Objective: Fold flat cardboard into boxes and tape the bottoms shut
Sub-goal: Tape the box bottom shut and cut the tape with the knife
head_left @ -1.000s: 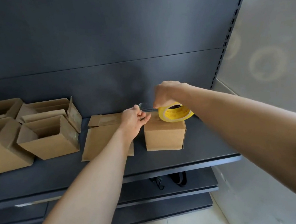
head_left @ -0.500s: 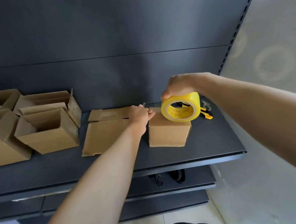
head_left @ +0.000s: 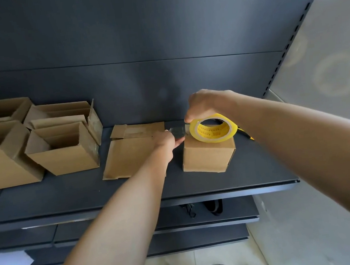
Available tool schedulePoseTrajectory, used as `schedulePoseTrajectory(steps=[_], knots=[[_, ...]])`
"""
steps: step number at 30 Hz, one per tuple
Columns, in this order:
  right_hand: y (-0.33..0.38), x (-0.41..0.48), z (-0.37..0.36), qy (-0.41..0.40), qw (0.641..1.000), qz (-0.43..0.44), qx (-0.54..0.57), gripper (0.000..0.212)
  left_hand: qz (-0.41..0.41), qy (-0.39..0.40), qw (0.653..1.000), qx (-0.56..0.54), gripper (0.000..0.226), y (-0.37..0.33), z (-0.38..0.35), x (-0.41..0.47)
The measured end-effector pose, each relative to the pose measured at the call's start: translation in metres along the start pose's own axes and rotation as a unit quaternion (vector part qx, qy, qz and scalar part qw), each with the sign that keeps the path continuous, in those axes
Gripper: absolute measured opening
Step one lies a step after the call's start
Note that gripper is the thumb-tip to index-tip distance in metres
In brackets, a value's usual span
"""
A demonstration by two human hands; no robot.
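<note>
My right hand (head_left: 205, 105) grips the roll (head_left: 212, 130) atop the box (head_left: 208, 156) on the shelf (head_left: 133, 191), and my left hand (head_left: 166, 141) pinches the tape end (head_left: 177, 131) just left of it, stretched sideways by the box's left edge.

The tape roll (head_left: 215, 138) has been raised from flat to tilted on the box (head_left: 208, 156), and a strip of tape (head_left: 178, 131) has been drawn out by the left hand (head_left: 166, 141).

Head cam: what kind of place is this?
Probably a stockroom or shop back room used for packing: a dark metal shelf on a slotted upright, made-up boxes beside flat cardboard, and a tape roll.
</note>
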State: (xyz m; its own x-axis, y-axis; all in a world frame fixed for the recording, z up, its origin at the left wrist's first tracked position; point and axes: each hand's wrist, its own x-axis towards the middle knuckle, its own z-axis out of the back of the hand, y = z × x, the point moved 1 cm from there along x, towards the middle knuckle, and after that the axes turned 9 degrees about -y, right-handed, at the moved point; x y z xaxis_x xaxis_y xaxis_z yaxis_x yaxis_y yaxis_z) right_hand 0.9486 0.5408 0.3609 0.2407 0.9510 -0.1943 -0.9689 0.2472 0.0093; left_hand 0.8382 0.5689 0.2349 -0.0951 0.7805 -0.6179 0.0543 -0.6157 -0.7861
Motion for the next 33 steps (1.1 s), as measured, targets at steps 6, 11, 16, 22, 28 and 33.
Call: schedulePoseTrajectory(steps=[6, 11, 16, 22, 28, 33], knots=[[0.002, 0.007, -0.003, 0.000, 1.000, -0.011, 0.007, 0.025, 0.009, 0.013, 0.997, 0.069, 0.015, 0.016, -0.006, 0.007], [0.005, 0.014, -0.005, 0.012, 1.000, -0.020, 0.011, 0.024, -0.019, 0.045, 0.989, 0.136, 0.016, 0.029, -0.008, 0.015], [0.004, 0.017, -0.008, 0.019, 1.000, -0.019, 0.004, 0.023, -0.045, 0.086, 0.976, 0.195, 0.027, 0.036, -0.012, 0.020], [-0.001, 0.018, -0.008, 0.022, 1.000, -0.020, 0.010, 0.024, -0.112, 0.047, 0.964, 0.235, 0.022, 0.034, -0.011, 0.020], [0.003, 0.017, -0.005, 0.033, 0.999, -0.015, -0.001, 0.027, -0.197, 0.240, 0.948, 0.065, 0.019, 0.010, -0.020, -0.002], [-0.001, 0.015, -0.006, 0.031, 0.999, -0.014, 0.008, 0.032, -0.201, 0.249, 0.942, 0.102, 0.021, 0.015, -0.022, -0.002]])
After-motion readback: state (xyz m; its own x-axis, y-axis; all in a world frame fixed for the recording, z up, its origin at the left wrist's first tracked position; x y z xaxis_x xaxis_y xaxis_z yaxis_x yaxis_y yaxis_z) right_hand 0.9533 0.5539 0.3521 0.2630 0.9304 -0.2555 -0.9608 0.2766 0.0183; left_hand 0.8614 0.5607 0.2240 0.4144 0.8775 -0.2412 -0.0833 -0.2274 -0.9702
